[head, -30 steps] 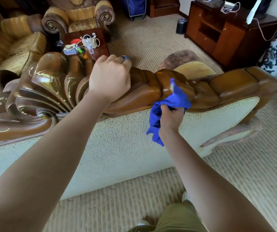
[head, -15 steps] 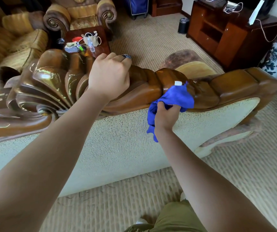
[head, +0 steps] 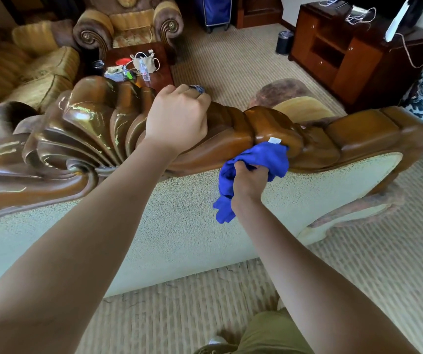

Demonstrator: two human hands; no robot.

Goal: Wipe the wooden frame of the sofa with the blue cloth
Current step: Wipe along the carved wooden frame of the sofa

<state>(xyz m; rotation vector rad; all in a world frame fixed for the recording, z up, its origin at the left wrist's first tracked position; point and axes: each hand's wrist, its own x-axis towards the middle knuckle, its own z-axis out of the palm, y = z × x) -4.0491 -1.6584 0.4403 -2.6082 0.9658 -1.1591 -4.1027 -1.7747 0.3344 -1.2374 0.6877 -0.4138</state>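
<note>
Since a second ago the right hand (head: pixel 248 178) has slid the bunched blue cloth (head: pixel 259 162), gripped in its fingers, leftward along the wooden frame (head: pixel 358 131). Left hand (head: pixel 177 123) curls over the crest. Loose cloth may skip the carved grooves.

Two hands, the left hand (head: pixel 177 121) and right hand (head: pixel 248 181), meet one wooden frame (head: pixel 230 144). One blue cloth (head: pixel 264 159) lies against the frame. Beyond the frame stand one armchair (head: pixel 131 24), one bench (head: pixel 159 70) and one cabinet (head: pixel 345 52).
</note>
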